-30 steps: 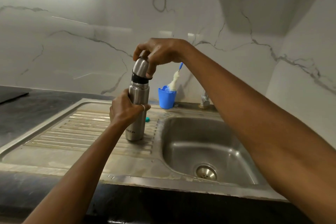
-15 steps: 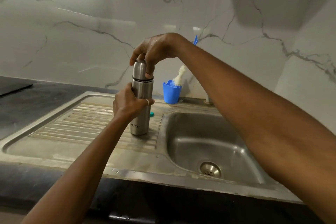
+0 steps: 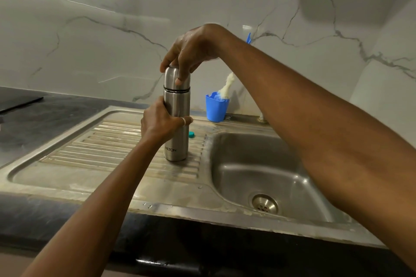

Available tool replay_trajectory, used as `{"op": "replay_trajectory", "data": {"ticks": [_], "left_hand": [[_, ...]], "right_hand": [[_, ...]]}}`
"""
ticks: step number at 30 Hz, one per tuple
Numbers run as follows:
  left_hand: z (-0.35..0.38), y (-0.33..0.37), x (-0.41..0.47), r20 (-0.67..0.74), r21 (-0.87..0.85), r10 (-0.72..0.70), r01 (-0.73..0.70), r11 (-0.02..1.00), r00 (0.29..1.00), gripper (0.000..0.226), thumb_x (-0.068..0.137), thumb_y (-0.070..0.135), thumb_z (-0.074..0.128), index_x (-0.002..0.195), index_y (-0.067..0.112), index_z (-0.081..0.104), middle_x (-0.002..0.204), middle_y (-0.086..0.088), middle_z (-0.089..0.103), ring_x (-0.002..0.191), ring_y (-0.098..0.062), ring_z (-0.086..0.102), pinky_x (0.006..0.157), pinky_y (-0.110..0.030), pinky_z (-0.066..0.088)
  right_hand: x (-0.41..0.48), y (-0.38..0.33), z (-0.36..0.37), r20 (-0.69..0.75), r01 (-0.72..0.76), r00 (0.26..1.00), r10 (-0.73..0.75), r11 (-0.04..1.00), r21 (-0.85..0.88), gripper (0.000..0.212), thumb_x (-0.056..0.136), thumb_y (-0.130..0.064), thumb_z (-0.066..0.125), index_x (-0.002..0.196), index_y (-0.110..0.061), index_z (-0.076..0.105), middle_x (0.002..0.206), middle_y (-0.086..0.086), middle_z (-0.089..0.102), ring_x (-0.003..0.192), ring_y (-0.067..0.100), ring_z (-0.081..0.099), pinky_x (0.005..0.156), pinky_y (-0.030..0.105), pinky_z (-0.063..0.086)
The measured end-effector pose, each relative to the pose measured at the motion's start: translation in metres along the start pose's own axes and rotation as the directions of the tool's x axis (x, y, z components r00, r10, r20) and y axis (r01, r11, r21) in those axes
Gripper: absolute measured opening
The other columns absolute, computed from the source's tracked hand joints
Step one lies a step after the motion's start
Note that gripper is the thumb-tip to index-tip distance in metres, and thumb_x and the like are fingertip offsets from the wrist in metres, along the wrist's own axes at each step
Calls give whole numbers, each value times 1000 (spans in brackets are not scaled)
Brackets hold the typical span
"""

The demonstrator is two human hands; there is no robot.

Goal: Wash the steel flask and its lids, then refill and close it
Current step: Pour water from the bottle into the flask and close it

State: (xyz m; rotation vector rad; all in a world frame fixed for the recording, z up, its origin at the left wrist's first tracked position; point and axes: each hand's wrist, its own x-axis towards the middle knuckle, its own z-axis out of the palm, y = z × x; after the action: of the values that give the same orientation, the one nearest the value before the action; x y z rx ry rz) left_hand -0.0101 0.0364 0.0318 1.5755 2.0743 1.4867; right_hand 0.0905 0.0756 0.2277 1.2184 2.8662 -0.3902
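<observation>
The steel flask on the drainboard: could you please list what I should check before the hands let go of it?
1. Flask stands upright on the drainboard: ok.
2. Left hand grips the flask's body: ok.
3. Right hand holds the steel cap from above: ok.
4. Steel cap sits down against the black ring: ok.
5. Steel cap screwed fully tight: cannot tell.
6. Flask refilled: cannot tell, the inside is hidden.

Home kitchen: steel sink [image 3: 258, 164] (ribbed drainboard), marble-look wall [image 3: 90, 29].
</observation>
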Motion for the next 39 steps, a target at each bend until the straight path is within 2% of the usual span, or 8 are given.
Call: {"op": "replay_trajectory", "data": {"ticks": [9, 14, 18, 21, 24, 30, 34, 39], "left_hand": [[2, -3, 4, 3, 3, 2, -2, 1000, 1000, 71, 65, 47, 91, 119, 21, 53, 99, 3, 59, 91, -21, 60, 78, -37, 52], [3, -2, 3, 2, 3, 2, -2, 1000, 1000, 71, 66, 46, 91, 119, 20, 53, 99, 3, 59, 90, -20, 59, 75, -35, 50], [2, -1, 3, 0, 4, -2, 2, 1000, 1000, 69, 67, 44, 91, 119, 19, 53, 99, 3, 57, 90, -19, 56, 74, -34, 47], [3, -2, 3, 4, 4, 9, -9, 1000, 1000, 69, 67, 46, 91, 119, 20, 53, 99, 3, 59, 90, -20, 58, 76, -36, 50], [3, -3, 4, 13, -6, 16, -16, 1000, 1000, 71, 68, 45, 90, 122, 19, 53, 100, 3, 58, 92, -20, 58, 78, -37, 52], [3, -4, 5, 11, 2, 8, -9, 1000, 1000, 71, 66, 46, 91, 120, 20, 52, 99, 3, 58, 91, -20, 58, 77, -37, 52], [4, -4, 6, 9, 7, 1, -1, 1000, 1000, 67, 66, 47, 91, 112, 24, 49, 97, 4, 58, 89, -20, 59, 76, -36, 51], [4, -3, 6, -1, 22, -12, 12, 1000, 1000, 66, 65, 47, 91, 111, 22, 50, 96, 3, 58, 87, -20, 58, 74, -36, 51]], "right_hand": [[2, -5, -1, 78, -22, 997, 21, 1000, 6, 58, 86, -1, 74, 135, -30, 63, 126, -5, 60, 118, 18, 60, 100, 33, 54], [1, -6, 4, 13, -119, 993, 119, 992, -44, 47, 83, -46, 78, 120, -19, 68, 118, 5, 66, 100, 22, 69, 80, 31, 61], [5, -9, 16, -78, -242, 970, 231, 952, -188, 74, 83, -81, 51, 101, -10, 61, 98, 12, 69, 86, 22, 73, 81, 35, 61], [2, -6, 11, -91, -183, 981, 170, 971, -157, 67, 87, -69, 60, 123, -11, 58, 121, 14, 64, 98, 28, 71, 85, 41, 61], [-9, -3, -2, -19, -40, 999, 40, 999, -13, 54, 90, -32, 74, 140, -27, 53, 143, 6, 53, 122, 29, 58, 96, 46, 56], [-9, -4, 3, 22, -5, 1000, 5, 999, 32, 47, 89, -3, 68, 128, -28, 63, 131, 6, 61, 112, 25, 65, 89, 41, 60], [-8, -7, 10, -68, -67, 996, 59, 989, -132, 37, 94, -38, 67, 127, -22, 62, 114, 5, 66, 98, 23, 70, 82, 37, 62], [-2, -7, 31, -324, -174, 945, 46, 909, -380, 59, 92, -69, 49, 81, -12, 60, 82, 5, 60, 72, 21, 72, 73, 34, 62]]}}
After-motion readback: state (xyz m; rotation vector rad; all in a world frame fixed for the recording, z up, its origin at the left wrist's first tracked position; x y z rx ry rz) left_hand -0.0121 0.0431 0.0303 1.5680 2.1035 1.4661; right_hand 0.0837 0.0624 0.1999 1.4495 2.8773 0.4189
